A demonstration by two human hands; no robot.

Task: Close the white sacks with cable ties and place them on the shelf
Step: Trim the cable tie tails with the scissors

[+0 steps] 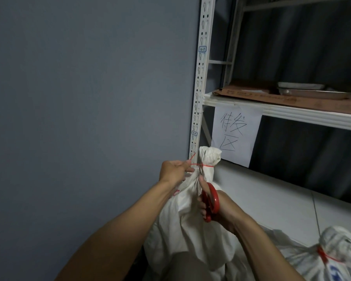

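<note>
step: trimming the tail of the red cable tie point(206, 165) cinched round the neck of the white sack point(190, 220).
sack: stands at six o'clock, below the shelf point(292, 115) at three o'clock.
left hand point(174, 171): pinches the tie's tail, drawn toward nine o'clock.
right hand point(221, 209): fingers curled through red scissors point(210, 201), blades at the tie.
next: probably a snip close to the lock, then lifting the sack onto the shelf.

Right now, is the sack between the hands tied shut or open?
Shut: a red cable tie cinches the sack's bunched neck, the left hand pinching its tail; the right hand holds scissors.
</note>
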